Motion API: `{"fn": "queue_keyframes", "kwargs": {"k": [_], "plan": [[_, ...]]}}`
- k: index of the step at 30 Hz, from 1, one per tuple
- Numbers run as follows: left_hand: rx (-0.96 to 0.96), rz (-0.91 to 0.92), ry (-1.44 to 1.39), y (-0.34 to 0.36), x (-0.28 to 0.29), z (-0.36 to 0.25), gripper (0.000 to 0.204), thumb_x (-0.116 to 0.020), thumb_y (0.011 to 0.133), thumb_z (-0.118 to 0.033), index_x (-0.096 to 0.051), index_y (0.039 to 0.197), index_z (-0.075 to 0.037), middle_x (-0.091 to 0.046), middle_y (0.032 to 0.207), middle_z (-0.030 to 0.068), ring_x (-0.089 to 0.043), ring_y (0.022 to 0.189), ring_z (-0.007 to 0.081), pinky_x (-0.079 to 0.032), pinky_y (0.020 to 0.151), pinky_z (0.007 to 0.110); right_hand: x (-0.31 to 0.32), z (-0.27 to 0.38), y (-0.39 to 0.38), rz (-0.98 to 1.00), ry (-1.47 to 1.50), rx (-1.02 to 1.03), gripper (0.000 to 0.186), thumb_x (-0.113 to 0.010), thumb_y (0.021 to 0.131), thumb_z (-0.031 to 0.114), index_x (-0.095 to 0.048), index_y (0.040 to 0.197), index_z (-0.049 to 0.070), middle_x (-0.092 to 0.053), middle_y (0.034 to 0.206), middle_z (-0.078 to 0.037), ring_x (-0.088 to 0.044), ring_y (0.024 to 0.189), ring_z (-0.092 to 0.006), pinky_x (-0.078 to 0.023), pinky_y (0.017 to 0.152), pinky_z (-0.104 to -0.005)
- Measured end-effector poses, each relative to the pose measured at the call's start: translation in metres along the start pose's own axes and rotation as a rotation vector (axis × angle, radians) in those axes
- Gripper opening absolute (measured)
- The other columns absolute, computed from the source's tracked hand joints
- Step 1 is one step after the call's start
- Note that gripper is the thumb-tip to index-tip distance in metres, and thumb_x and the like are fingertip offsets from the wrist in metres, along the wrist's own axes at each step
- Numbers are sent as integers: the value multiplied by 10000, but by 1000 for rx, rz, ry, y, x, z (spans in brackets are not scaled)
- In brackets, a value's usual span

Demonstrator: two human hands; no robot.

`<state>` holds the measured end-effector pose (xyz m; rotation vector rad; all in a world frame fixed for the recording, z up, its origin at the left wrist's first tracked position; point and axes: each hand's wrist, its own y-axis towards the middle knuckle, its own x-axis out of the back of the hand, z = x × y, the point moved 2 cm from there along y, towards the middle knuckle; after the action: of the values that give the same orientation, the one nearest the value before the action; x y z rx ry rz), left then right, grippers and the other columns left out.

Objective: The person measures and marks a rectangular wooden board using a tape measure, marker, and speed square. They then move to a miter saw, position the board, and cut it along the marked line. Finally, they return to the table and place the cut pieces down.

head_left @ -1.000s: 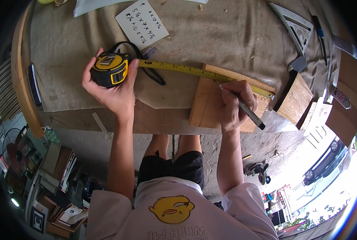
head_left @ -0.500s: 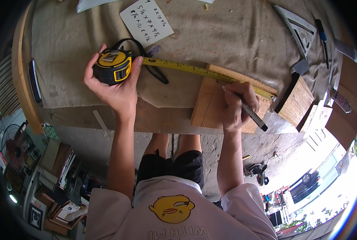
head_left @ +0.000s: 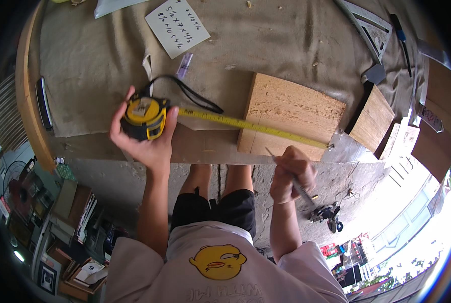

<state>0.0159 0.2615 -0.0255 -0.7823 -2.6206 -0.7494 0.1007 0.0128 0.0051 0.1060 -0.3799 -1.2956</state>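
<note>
Hands hold tape measure (extended) and pen.

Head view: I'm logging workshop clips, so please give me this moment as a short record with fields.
left hand: holds the yellow-and-black tape measure
right hand: grips a slim pen, tip near the wood block's near edge; contact cannot be told
blade: drawn out rightward across the wood block, hook end by its right edge
strap: black, looped beyond the blade
note: white, handwritten, beyond the tape measure
far right: triangular square, second wood piece
surface: brownish cloth
</note>
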Motion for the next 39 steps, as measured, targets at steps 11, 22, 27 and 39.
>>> {"fn": "queue_keyframes", "kwargs": {"k": [11,22,27,39], "plan": [[36,11,40,-19,18,8,815,-865,721,-41,-313,1321,-25,-480,1362,294,-521,1241,336,-460,1067,411,-14,-5,-20,5,-222,-116,95,-654,794,125,-621,753,46,-558,591,-75,-519,493,-207,-401,501,-295],[69,8,-17,-21,18,10,809,-865,718,-32,-321,1317,-22,-481,1362,286,-518,1245,331,-452,1072,406,-17,-4,-20,-21,-227,-191,58,-657,748,107,-657,751,49,-614,627,-73,-566,526,-187,-444,540,-287],[58,11,1,-21,19,10,809,-868,719,-44,-322,1315,-21,-487,1359,282,-518,1245,333,-438,1083,418,-19,-5,-18,-5,-212,-162,53,-657,745,94,-654,755,43,-596,610,-69,-552,513,-178,-438,528,-286],[72,9,-9,-21,18,10,820,-871,708,-30,-318,1314,-23,-488,1356,281,-515,1248,332,-433,1089,425,-22,-7,-14,-1,-187,-71,78,-632,687,21,-597,757,19,-469,543,-69,-483,450,-205,-385,466,-307]]}}
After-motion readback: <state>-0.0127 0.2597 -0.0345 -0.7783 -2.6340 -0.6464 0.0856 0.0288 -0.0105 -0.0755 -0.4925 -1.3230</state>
